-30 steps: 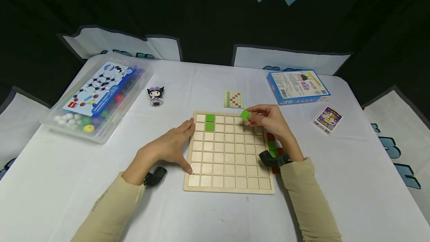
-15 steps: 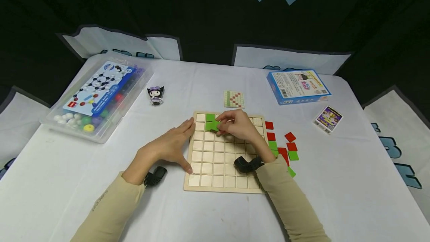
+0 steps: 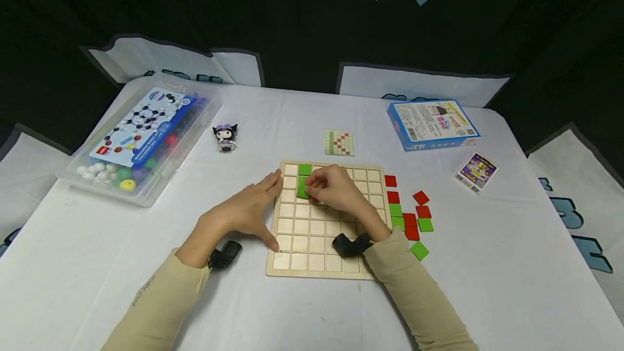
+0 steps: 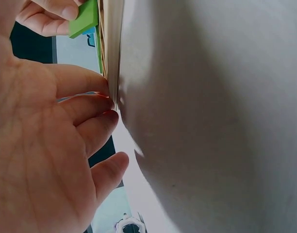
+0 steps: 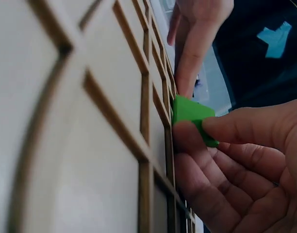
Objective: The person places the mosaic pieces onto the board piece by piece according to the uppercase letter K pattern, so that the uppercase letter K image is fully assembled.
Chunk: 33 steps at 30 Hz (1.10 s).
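A wooden grid board (image 3: 317, 245) lies on the table. My left hand (image 3: 248, 207) rests along its left edge, thumb and fingers spread; in the left wrist view its fingertips (image 4: 109, 104) touch the board's side. Between thumb and fingers my right hand (image 3: 336, 191) pinches a green square tile (image 5: 192, 112), tilted close over the grid. In the head view that tile overlaps the second column, just below a green tile (image 3: 304, 169) lying in the top row. Part of the board is hidden under my right hand and forearm.
Several red tiles (image 3: 410, 226) and green tiles (image 3: 419, 250) lie right of the board. Behind it is a small pattern card (image 3: 339, 143). A blue box (image 3: 434, 126) and a small purple pack (image 3: 476, 172) stand right, a figurine (image 3: 226, 138) and a clear plastic case (image 3: 141, 140) left.
My right hand has carried the green tile leftward from the board's upper right to the second column, then slightly down. Loose tiles at the right have come into view. My left hand has stayed put.
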Tool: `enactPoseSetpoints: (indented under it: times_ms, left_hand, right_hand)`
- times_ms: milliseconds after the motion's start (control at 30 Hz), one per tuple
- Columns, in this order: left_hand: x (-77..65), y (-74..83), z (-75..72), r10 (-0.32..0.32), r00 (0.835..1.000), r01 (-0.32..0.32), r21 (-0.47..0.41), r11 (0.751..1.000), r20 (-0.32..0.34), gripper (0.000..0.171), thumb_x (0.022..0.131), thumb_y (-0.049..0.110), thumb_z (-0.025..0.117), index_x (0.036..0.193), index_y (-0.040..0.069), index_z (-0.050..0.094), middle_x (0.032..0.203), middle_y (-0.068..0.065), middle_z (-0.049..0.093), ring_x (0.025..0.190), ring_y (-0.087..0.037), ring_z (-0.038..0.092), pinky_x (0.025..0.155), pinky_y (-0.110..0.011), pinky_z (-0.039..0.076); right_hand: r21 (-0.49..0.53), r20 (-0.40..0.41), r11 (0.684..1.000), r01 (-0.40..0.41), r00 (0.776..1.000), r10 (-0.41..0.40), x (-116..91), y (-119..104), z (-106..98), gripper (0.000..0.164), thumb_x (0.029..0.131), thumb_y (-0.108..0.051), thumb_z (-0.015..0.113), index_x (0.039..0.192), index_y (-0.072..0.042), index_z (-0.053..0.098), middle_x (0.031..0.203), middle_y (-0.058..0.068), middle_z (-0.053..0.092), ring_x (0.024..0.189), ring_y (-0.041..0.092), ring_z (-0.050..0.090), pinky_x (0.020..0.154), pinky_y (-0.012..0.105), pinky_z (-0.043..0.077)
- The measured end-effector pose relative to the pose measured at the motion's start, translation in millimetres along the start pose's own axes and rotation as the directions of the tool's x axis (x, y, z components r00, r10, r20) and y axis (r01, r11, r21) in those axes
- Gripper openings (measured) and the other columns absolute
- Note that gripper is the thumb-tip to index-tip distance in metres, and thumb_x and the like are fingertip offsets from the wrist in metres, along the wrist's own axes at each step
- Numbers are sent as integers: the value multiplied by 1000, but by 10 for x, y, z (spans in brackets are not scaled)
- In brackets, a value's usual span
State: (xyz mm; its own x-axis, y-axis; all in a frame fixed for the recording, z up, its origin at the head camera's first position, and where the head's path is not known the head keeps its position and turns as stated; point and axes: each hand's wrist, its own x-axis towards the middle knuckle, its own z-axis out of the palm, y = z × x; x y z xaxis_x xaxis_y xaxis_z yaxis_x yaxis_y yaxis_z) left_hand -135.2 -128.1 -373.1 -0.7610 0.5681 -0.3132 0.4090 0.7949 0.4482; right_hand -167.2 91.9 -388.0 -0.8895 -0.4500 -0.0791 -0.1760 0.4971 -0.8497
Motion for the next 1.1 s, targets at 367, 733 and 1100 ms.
enactPoseSetpoints:
  times_ms: [367,733,1100]
  left_hand:
    - [-6,10,-5,6,1000,-6,15,1000,4,137,54,50,90,151,-7,11,161,-20,1,150,-34,7,117,-56,20]
    - [-1,30,-39,-3,1000,3,26,1000,20,136,56,49,89,151,-7,10,161,-20,-1,150,-33,6,117,-56,19]
    - [-4,9,-21,3,1000,-4,22,1000,16,136,56,50,89,151,-7,10,161,-21,1,150,-33,6,117,-56,20]
  right_hand:
    - [-207,-17,976,65,997,-70,-36,-63,48,7,86,-6,67,86,-3,73,79,8,69,64,9,59,58,18,47]
    - [-349,-86,930,117,984,-156,-27,-61,106,5,81,2,66,80,-1,70,84,6,59,68,13,55,60,19,46]
    - [-308,-84,946,100,988,-132,-26,-67,121,17,78,4,69,93,0,66,87,10,59,66,13,51,60,22,44]
